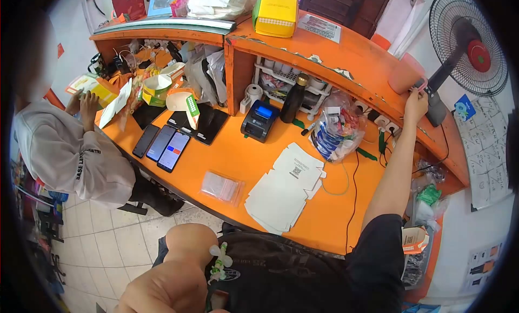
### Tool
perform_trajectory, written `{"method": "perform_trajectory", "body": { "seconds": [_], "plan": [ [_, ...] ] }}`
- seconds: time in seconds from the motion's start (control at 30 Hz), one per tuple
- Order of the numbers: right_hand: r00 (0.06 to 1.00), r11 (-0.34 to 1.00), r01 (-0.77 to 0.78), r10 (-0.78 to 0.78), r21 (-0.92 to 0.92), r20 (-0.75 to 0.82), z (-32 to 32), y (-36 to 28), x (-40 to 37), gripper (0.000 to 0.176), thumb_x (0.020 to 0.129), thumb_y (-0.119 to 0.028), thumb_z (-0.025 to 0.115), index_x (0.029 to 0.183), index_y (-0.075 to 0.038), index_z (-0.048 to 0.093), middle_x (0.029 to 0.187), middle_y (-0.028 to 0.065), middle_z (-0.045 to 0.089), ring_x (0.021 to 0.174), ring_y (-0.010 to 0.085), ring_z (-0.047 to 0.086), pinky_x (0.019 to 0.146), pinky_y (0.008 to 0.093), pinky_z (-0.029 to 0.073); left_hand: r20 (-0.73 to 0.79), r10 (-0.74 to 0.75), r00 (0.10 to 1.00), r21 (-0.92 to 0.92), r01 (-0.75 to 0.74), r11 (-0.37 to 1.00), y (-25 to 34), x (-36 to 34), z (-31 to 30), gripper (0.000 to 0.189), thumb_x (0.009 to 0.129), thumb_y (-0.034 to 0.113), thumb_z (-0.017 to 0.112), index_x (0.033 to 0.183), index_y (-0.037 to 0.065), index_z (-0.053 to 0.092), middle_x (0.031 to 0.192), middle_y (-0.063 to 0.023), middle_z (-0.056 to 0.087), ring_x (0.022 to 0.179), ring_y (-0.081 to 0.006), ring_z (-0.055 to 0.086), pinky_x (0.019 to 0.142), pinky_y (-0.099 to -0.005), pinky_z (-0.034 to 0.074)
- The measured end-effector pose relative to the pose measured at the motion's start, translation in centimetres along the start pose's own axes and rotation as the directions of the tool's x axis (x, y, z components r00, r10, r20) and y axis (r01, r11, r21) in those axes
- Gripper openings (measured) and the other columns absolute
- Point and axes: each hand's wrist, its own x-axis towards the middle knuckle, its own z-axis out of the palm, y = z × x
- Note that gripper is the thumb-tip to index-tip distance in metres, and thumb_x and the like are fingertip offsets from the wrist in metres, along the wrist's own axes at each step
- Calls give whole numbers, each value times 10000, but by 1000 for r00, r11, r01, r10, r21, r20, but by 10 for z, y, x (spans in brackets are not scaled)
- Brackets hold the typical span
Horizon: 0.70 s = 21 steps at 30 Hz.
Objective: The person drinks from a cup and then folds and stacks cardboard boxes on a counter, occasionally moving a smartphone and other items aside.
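At the far right, my right hand (415, 105) reaches up to the raised orange shelf. Its fingers are closed at the handle of a pink mug (404, 75), which looks tilted. A standing fan (469, 51) is just beyond that hand. My left arm (170, 270) is bent low at the bottom left, and its fingers do not show. Beside it, a strap with white and green flowers (220, 261) hangs against my black shirt. On the desk before me lie flat white card sheets (286, 189) with a printed code, and a clear packet (221, 187).
A co-worker in a grey sweatshirt (81, 145) holds a yellow box (92, 89) at the left. Phones (172, 151), a small printer (259, 121), a black bottle (294, 97) and a stuffed plastic bag (338, 129) stand on the orange desk (335, 216). Cables run along its right side.
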Motion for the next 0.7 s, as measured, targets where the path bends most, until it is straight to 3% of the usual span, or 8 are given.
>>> {"method": "perform_trajectory", "body": {
  "seconds": [0.5,0.57,0.7],
  "plan": [
    [1000,1000,-8,8,-26,-8,3,4,3,276,770,-190,506,943,20,547,789,111,625,773,211,589,704,296,428,-24,40,999,-46,-41,998,0,2,4,247,785,-34,411,1018,-42,493,909,-70,438,534,-100,404,311,-200,367],
    [1000,1000,16,-16,-16,-14,1,1,1,278,774,-195,502,945,19,546,793,114,624,772,212,590,700,298,428,-74,-109,991,104,117,988,16,-3,6,242,776,-43,418,1004,-52,498,910,-70,443,527,-102,402,309,-201,364],
    [1000,1000,0,0,-31,-9,1,1,1,280,777,-200,500,948,17,545,801,116,624,775,212,590,705,300,427,-47,-9,999,12,9,1000,2,0,2,241,771,-49,420,998,-59,498,910,-69,444,525,-103,404,310,-200,368]
  ]
}}
